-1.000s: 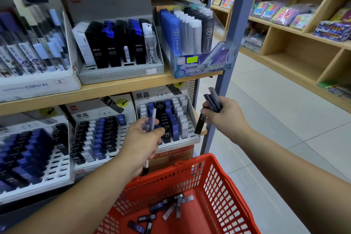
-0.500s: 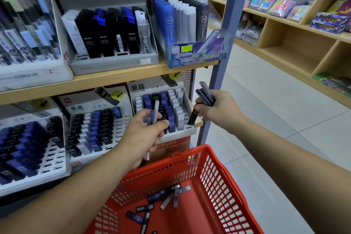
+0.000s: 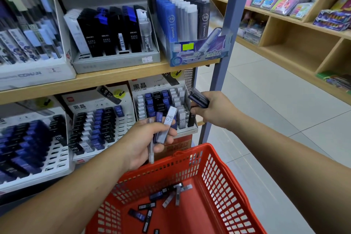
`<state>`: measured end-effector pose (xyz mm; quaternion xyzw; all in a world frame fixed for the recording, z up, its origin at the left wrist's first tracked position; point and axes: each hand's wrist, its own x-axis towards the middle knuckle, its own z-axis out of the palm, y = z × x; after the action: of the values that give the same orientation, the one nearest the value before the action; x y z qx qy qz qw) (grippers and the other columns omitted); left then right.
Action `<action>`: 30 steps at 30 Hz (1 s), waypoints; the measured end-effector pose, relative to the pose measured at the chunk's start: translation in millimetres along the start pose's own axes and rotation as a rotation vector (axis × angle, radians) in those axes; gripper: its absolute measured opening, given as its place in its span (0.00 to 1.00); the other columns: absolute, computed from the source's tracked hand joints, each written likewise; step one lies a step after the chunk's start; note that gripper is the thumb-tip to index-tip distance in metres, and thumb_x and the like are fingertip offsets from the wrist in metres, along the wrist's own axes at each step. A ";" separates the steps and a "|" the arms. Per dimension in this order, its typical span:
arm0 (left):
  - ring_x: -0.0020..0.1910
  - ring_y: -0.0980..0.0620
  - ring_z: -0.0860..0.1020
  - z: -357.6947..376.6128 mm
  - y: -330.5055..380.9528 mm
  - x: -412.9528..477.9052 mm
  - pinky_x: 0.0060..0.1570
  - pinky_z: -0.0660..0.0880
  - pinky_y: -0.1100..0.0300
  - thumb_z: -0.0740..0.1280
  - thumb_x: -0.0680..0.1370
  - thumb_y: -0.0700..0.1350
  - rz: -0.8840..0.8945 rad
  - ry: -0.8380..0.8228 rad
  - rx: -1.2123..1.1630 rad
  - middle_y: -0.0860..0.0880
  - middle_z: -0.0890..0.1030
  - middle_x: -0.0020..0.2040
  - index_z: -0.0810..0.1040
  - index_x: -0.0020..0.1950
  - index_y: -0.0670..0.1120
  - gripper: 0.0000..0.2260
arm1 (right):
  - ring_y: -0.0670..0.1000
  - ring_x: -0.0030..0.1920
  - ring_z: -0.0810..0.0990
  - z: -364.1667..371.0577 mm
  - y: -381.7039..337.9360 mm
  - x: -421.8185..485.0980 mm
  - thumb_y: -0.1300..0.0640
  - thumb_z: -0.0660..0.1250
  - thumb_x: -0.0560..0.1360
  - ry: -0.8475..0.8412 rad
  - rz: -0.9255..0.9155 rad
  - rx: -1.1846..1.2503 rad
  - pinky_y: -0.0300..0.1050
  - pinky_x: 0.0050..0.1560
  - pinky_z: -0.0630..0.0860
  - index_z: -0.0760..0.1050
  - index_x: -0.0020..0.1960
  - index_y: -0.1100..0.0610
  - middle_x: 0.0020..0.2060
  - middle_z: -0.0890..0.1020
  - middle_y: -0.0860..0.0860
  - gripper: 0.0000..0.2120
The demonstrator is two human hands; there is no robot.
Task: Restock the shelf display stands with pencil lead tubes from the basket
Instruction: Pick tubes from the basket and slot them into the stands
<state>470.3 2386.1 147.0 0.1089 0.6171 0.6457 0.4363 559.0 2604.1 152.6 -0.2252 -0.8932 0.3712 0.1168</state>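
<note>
Head view: my left hand point(image 3: 144, 138) pinches a grey HB tube point(image 3: 169, 125) among a few others, just before the display stand point(image 3: 155, 81) at the lower shelf's right end. My right hand point(image 3: 214, 110) grips a dark bundle point(image 3: 198, 98). I'd match grey to the grey column and slide it in upright. Spare tubes point(image 3: 167, 195) lie in the basket point(image 3: 224, 176).

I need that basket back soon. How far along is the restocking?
The lower display stands hold many tubes, with empty slots showing. The left hand holds several tubes, the right hand a dark bunch. Loose tubes wait in the red basket.
</note>
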 end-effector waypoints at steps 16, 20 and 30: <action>0.42 0.47 0.85 22.8 -4.4 10.0 0.22 0.64 0.64 0.67 0.84 0.40 0.156 0.038 0.146 0.41 0.87 0.49 0.77 0.63 0.43 0.08 | 0.49 0.23 0.67 -25.1 -27.7 -2.2 0.57 0.74 0.78 -0.198 0.194 0.362 0.37 0.23 0.63 0.80 0.52 0.62 0.25 0.72 0.54 0.09; 0.44 0.44 0.87 26.5 -2.7 10.1 0.22 0.64 0.62 0.64 0.85 0.49 0.129 0.090 0.146 0.42 0.88 0.47 0.78 0.61 0.48 0.08 | 0.49 0.25 0.69 -29.8 -23.8 4.9 0.59 0.74 0.78 -0.109 0.093 0.362 0.39 0.25 0.67 0.81 0.51 0.60 0.26 0.73 0.52 0.05; 0.25 0.51 0.71 14.6 -10.2 19.9 0.23 0.61 0.63 0.67 0.84 0.51 0.200 0.128 0.362 0.46 0.80 0.33 0.81 0.57 0.52 0.06 | 0.58 0.44 0.79 -18.4 -7.3 13.1 0.58 0.71 0.79 0.264 -0.145 0.026 0.51 0.45 0.78 0.78 0.53 0.56 0.44 0.82 0.56 0.05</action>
<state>472.7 2408.8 133.1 0.2048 0.7356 0.5701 0.3032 552.2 2617.3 171.2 -0.2054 -0.8792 0.3404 0.2626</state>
